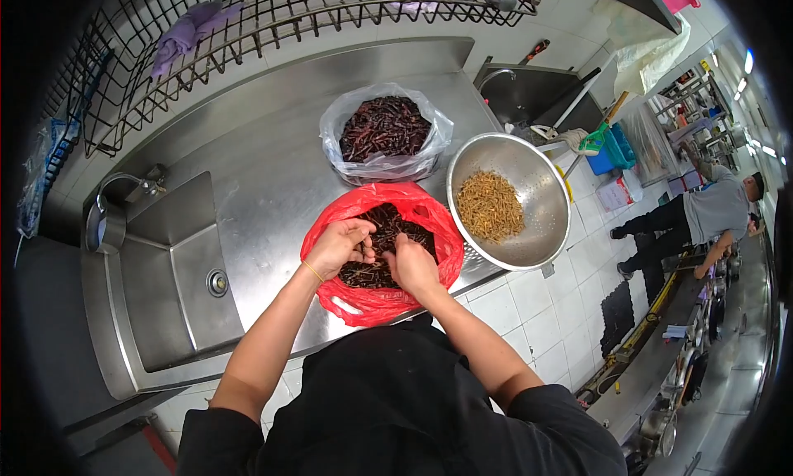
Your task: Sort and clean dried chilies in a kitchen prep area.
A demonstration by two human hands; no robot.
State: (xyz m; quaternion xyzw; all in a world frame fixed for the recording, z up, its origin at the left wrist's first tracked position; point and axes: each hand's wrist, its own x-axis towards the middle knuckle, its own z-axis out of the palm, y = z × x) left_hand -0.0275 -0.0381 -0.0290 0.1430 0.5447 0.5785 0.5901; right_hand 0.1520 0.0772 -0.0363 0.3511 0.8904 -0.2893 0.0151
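My left hand (342,248) and my right hand (413,264) are over a red plastic bag (365,305), whose rim is rolled back around dark dried chillies (381,277). The fingers of my left hand are bent close together; what lies between them is too small to tell. My right hand has its fingertips down at the chillies, partly hidden. Behind the red bag stands a clear plastic bag (328,135) full of dark red dried chillies (385,129). To the right, a steel colander (545,209) holds a heap of thin yellow-brown stems (489,206).
A steel sink (167,290) with a tap is at the left. A black wire rack (266,26) with cloths hangs above the steel counter (260,141). The colander sits at the counter's right end. Farther right, a person (712,206) stands at a cooking line.
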